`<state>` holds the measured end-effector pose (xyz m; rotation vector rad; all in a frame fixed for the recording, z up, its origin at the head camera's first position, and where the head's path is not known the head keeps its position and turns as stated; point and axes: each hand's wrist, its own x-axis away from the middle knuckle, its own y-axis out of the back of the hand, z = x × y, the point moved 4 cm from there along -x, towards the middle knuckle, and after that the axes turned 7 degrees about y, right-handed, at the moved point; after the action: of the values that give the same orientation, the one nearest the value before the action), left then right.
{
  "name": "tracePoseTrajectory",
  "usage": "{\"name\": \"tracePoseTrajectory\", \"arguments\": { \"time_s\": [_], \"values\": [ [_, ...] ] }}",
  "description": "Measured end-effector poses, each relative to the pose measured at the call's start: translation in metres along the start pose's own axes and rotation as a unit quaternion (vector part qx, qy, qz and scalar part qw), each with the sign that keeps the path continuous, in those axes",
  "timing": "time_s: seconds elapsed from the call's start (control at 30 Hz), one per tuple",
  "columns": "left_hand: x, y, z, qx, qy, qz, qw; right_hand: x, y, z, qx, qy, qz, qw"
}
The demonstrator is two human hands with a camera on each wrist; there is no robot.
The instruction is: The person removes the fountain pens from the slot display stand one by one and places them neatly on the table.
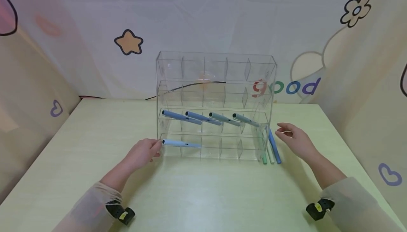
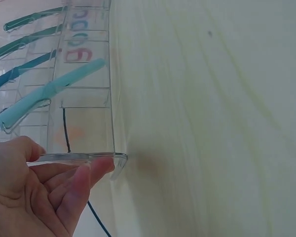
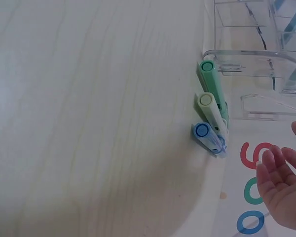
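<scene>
Head camera: from above, facing forward and down; whole rack [image 1: 214, 70] and much of table [image 1: 203, 196] in frame. Left wrist: close, sideways on rack's left end. Right wrist: near right end; shares three loose pens [image 3: 210, 108] with head view.

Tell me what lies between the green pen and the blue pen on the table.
A pale green pen lies between the green pen and the blue pen; the right wrist view shows it.

Clear rack [image 3: 256, 53] cropped in wrist views, sleeves [image 1: 354, 203] cut off in head view
</scene>
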<state>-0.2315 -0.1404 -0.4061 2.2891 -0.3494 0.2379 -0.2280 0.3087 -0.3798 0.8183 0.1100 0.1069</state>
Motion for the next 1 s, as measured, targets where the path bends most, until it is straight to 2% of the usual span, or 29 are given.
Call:
{"name": "tracePoseTrajectory", "arguments": {
  "time_s": [0.37, 0.7, 0.87, 1.0],
  "values": [
    [0.001, 0.0, 0.0, 0.02, 0.006, 0.012, 0.9997, 0.011, 0.002, 0.016, -0.034, 0.039, -0.016, 0.9986],
    [0.001, -0.003, 0.001, 0.021, 0.006, 0.02, 0.9996, 0.022, -0.003, 0.033, -0.07, 0.045, -0.027, 0.9962],
    [0.002, -0.004, -0.001, 0.025, 0.006, 0.024, 0.9994, 0.026, -0.002, 0.041, -0.071, 0.049, -0.063, 0.9943],
    [0.002, -0.004, -0.001, 0.029, 0.009, 0.026, 0.9992, 0.027, -0.004, 0.046, -0.074, 0.077, -0.076, 0.9914]
  ]
}}
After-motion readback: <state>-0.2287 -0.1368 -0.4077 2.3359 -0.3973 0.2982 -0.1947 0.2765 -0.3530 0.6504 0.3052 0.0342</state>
